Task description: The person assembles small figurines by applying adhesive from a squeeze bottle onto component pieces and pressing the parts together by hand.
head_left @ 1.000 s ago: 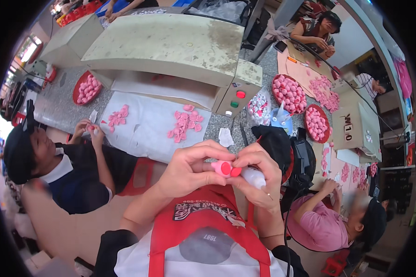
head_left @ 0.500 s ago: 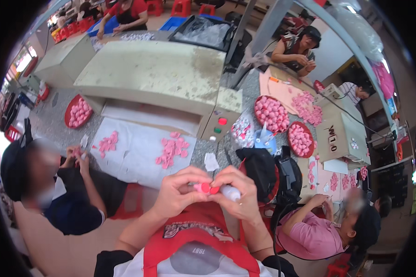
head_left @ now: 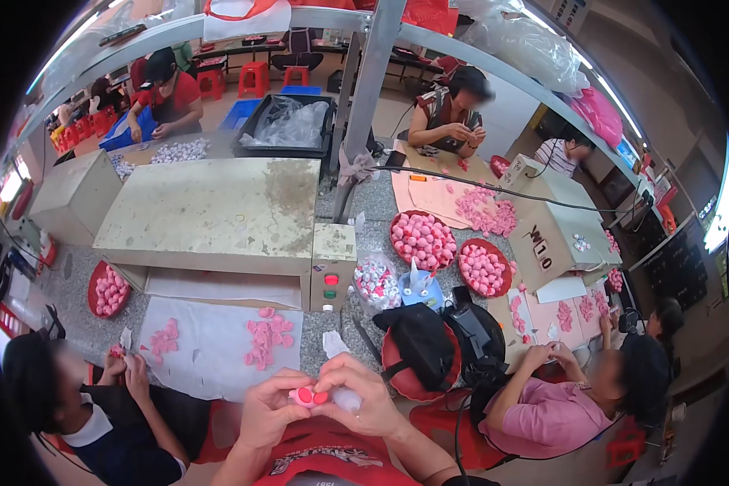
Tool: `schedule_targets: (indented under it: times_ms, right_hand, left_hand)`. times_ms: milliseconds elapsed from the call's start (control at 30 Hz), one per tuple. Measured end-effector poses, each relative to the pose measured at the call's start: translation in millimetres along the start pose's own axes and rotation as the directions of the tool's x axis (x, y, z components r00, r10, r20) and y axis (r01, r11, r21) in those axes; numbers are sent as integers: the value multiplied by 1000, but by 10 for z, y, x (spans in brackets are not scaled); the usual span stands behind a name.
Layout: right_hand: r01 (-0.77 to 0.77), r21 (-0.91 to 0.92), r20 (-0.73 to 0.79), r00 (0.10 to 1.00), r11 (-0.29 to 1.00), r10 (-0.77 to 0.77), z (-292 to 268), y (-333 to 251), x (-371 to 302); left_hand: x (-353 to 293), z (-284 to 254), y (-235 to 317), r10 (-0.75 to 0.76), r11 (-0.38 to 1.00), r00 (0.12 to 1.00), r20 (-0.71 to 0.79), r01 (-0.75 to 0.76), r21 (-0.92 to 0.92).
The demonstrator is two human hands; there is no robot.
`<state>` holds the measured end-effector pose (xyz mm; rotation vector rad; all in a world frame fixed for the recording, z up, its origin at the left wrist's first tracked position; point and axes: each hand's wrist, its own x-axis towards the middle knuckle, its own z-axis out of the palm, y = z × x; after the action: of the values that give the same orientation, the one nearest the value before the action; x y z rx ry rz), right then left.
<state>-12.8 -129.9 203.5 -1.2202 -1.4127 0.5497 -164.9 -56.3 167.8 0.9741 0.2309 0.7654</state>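
Observation:
A small pink piece with red oval faces (head_left: pixel 303 395) is held between the fingertips of both my hands, low in the middle of the view. My left hand (head_left: pixel 267 407) pinches its pink side, fingers closed. My right hand (head_left: pixel 364 398) closes on the red part with its fingertips. In that same hand a small whitish bottle (head_left: pixel 348 399) lies against the palm, partly covered by fingers. Just beyond my hands is a crumpled white scrap (head_left: pixel 334 344). Flat pink pieces (head_left: pixel 269 336) are spread on a white sheet (head_left: pixel 206 364) ahead to the left.
A pale metal machine (head_left: pixel 211 202) with a low opening stands ahead. Red baskets of pink balls (head_left: pixel 421 243) and a black bag (head_left: pixel 419 344) are to the right. One person (head_left: pixel 97 405) sits close at left, another in pink (head_left: pixel 543 397) at right. A metal post (head_left: pixel 368 97) rises ahead.
The view has tipped upward, so my hands now appear lower and more of the room shows. Both hands still hold the pink piece, its red faces turned slightly; the bottle stays in my right hand.

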Motion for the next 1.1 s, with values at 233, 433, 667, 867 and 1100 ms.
schedule_targets:
  times_ms: [233, 433, 667, 867, 1100]
  right_hand:
    - [50, -31, 7, 999, 998, -49, 31, -81, 12]
    - [64, -55, 16, 998, 996, -63, 50, -113, -28]
    - [6, -56, 16, 1000, 998, -5, 86, -146, -67]
    - [47, -18, -24, 999, 999, -47, 40, -146, -65]
    - [23, 70, -131, 991, 997, -13, 128, -80, -86]
  left_hand:
    - [-46, 30, 28, 29, 1000, 998, -47, -28, 7]
    - [-87, 71, 59, 42, 995, 995, -88, -34, 89]
    - [-100, 38, 112, 17, 994, 1000, -7, -17, 104]
    - [-93, 166, 174, 11, 994, 1000, 16, -13, 113]
    - [-82, 185, 161, -59, 982, 997, -55, 48, -184]
